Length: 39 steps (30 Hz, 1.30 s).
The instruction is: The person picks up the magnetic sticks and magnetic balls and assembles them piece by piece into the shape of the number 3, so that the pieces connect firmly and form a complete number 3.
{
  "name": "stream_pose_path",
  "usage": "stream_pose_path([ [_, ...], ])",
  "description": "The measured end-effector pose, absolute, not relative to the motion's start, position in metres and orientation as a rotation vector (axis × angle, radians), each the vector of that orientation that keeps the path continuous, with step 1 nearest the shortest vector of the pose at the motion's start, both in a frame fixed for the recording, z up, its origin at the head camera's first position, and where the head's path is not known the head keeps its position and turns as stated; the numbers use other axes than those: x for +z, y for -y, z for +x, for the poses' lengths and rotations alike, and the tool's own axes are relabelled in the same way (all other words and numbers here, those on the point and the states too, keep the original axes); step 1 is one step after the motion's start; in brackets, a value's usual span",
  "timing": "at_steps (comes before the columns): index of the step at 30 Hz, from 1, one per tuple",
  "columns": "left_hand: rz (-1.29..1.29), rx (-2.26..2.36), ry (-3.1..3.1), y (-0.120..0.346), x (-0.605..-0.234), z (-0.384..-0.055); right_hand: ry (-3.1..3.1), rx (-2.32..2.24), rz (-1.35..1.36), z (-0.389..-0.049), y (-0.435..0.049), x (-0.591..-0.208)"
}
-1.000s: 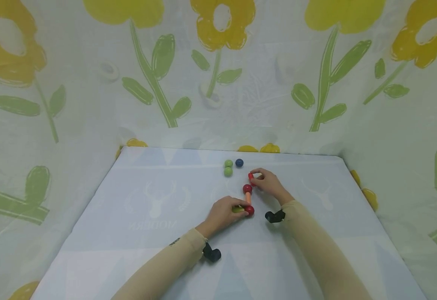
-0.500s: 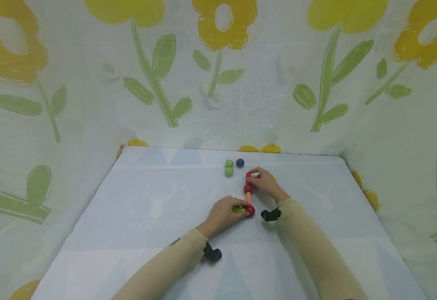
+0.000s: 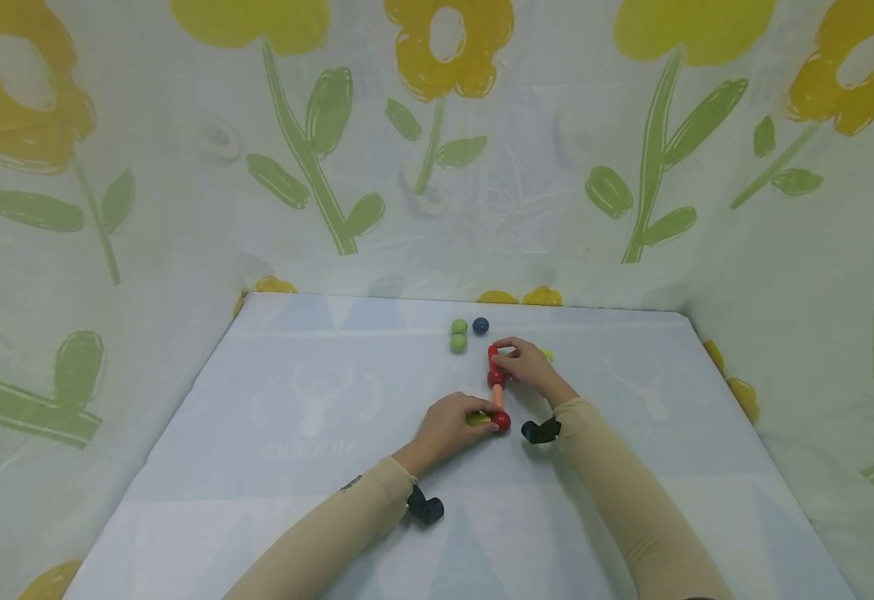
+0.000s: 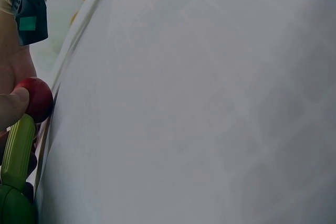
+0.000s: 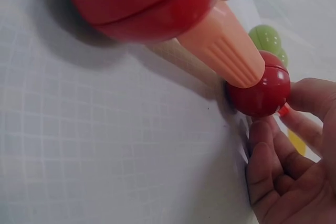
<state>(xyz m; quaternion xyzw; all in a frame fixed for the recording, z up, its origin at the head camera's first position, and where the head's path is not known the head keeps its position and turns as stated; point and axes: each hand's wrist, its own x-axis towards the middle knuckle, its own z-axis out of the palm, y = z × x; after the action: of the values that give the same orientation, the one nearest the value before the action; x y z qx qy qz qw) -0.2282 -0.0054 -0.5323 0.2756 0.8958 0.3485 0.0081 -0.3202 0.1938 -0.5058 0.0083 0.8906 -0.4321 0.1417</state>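
Observation:
With its thumb and fingers, my left hand point(image 3: 446, 427) grips the near red ball point(image 3: 501, 422) of a toy rod-and-ball build. A yellow-green rod point(image 4: 17, 150) runs from that ball under the hand, with a green ball point(image 4: 16, 205) at its other end in the left wrist view. An orange rod point(image 5: 226, 48) links the near red ball to the far red ball point(image 5: 260, 90). My right hand point(image 3: 528, 365) pinches a short red rod point(image 3: 492, 358) that stands at the far ball's back side; whether it is fully joined cannot be told.
Two light green balls point(image 3: 458, 335) and a dark blue ball point(image 3: 481, 326) lie farther back on the pale covered table point(image 3: 204, 450). A yellow piece point(image 3: 547, 355) shows partly behind my right hand. Flower-printed cloth point(image 3: 511, 183) encloses the table's back and sides.
My right hand has shifted slightly left, bringing the red rod from a tilt beside the far red ball into line with it. The yellow piece has come into sight. My left hand holds still.

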Motion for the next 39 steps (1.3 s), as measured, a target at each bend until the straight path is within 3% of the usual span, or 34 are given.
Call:
stream_pose_path([
  [39, 0.836, 1.103, -2.786, 0.0052, -0.531, -0.2268, -2.569, -1.261, 0.013, -0.3223, -0.1976, -0.5063],
])
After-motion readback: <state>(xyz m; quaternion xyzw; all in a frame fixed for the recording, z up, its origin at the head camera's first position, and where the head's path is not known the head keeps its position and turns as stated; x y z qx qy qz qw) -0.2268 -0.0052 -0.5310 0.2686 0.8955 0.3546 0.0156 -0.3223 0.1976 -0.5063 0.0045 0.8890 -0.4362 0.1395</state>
